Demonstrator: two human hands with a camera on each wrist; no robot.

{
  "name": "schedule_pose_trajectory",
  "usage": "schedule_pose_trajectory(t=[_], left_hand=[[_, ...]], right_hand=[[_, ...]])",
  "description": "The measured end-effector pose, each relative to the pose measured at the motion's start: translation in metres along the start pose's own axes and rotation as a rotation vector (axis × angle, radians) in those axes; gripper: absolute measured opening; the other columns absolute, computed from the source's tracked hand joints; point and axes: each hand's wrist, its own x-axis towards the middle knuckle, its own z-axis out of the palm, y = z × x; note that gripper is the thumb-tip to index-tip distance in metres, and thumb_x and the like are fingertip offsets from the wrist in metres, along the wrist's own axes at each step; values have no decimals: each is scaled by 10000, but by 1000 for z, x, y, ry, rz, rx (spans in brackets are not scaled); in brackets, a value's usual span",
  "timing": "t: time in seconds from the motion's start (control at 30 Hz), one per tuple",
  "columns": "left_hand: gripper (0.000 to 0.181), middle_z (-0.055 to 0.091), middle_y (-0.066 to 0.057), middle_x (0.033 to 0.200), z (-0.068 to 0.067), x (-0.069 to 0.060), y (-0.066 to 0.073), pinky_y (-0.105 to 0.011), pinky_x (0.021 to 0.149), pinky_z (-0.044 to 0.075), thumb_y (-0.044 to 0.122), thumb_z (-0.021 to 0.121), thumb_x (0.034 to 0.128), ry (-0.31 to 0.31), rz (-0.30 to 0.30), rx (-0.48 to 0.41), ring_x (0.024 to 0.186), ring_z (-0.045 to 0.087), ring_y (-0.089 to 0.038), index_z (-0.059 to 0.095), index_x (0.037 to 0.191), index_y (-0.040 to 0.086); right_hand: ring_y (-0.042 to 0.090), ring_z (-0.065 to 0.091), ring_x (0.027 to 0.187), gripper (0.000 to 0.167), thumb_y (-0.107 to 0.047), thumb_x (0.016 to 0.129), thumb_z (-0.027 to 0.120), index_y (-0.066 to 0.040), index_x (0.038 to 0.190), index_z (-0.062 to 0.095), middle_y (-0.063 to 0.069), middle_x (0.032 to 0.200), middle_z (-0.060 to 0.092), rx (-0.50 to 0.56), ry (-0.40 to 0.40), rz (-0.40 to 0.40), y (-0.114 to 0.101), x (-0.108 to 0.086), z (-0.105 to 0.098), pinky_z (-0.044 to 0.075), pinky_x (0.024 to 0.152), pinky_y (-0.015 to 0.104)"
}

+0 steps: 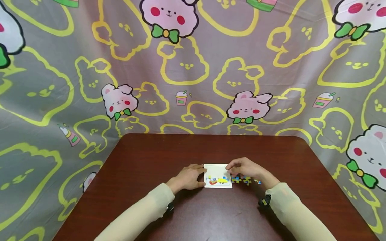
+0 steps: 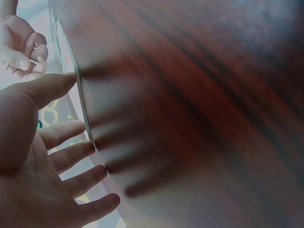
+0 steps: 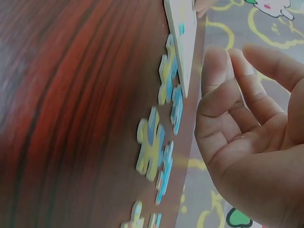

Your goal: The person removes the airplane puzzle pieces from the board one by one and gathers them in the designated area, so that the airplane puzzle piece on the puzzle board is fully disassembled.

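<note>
A white puzzle board (image 1: 217,165) lies flat on the table, with colourful pieces along the lower part of its frame. My left hand (image 1: 188,177) rests at the board's left edge, its fingers spread and fairly straight; in the left wrist view the thumb and fingertips touch the rim. Over the board's upper right corner hovers my right hand (image 1: 247,167), fingers loosely bent. No piece shows in its grasp in the right wrist view. Several loose jigsaw pieces (image 3: 150,145), yellow and blue, lie beside the board's right edge, partly beneath this hand.
The brown wooden table (image 1: 156,150) carries the board and pieces. A grey cloth (image 1: 205,73) printed with yellow outlines and bunny faces hangs behind and along both sides. Dark wrist devices (image 1: 265,200) sit at the sleeve cuffs.
</note>
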Motion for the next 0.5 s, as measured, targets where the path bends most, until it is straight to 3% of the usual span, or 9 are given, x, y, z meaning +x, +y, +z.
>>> schedule_pose_trajectory(t=[0.5], left_hand=[[638,432,-70,1576,-2,0,1,-536,1129,400,440,684,912,-32,-28,-31,1457,393,-329,510,1467,178]], right_hand=[[186,679,746,252,-138,924,668,-1,1131,708,161,927,747,13,-41,-17,-11,11,18,433,542,269]])
